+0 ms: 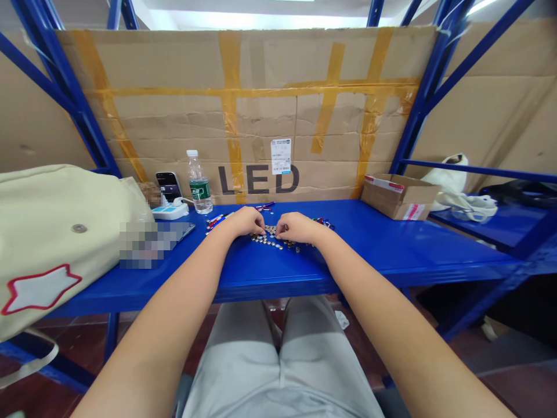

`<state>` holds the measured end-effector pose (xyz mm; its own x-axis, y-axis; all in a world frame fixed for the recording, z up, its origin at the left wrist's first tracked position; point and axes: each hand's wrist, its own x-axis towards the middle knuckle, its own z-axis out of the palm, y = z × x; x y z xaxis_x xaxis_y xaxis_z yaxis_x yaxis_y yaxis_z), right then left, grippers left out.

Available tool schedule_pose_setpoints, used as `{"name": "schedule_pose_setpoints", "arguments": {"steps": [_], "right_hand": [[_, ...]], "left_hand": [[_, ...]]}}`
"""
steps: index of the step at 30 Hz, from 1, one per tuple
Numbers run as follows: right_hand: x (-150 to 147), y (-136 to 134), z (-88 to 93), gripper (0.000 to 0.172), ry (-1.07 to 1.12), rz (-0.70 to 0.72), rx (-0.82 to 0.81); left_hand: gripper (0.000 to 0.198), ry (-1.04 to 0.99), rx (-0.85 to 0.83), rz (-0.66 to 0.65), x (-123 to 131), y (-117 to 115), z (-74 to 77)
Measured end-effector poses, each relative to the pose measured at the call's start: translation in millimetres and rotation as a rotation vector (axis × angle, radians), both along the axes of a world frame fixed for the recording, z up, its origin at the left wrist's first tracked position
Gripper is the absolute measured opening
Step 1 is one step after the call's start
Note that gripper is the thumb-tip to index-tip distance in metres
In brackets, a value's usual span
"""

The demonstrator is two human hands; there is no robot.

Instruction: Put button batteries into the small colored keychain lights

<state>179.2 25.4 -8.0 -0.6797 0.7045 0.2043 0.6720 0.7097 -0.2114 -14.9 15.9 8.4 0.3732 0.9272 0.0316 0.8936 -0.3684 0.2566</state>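
Table [369,244]: discs [264,238] spread centrally, likely for reach; left hand [249,221], right hand [296,227] curled over them, grips indiscernible.

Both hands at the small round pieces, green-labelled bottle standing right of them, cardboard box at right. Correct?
No: the head view shows the green-labelled bottle standing left of both the left hand and the right hand. The rest holds: both at the small round pieces, cardboard box at right.

Overhead light brightens the blue table [383,238] while frame edges look stretched.
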Motion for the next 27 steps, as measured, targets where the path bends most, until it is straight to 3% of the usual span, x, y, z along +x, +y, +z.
{"name": "schedule_pose_setpoints", "arguments": {"steps": [4, 9, 14, 23, 27], "right_hand": [[1, -3, 1.1, 0.017, 0.114, 0.076, -0.054], [0, -6, 1.4, 0.019, 0.049, 0.14, -0.16], [-1, -3, -0.3, 0.015, 0.027, 0.132, -0.168], [-3, 0, -2.5, 0.014, 0.041, -0.001, -0.114], [-4, 2, -3.9, 0.011, 0.047, 0.004, -0.105]], "left_hand": [[0.015, 0.004, 0.015, 0.001, -2, -1, 1.0], [0.023, -0.04, -0.02, -0.052, -6, -6, 8.9], [0.027, -0.02, -0.145, -0.098, -9, -10, 11.7], [0.028, 0.02, -0.154, -0.181, -8, -1, 1.9], [0.028, 0.04, -0.153, -0.202, -10, 1, 1.6]]}}
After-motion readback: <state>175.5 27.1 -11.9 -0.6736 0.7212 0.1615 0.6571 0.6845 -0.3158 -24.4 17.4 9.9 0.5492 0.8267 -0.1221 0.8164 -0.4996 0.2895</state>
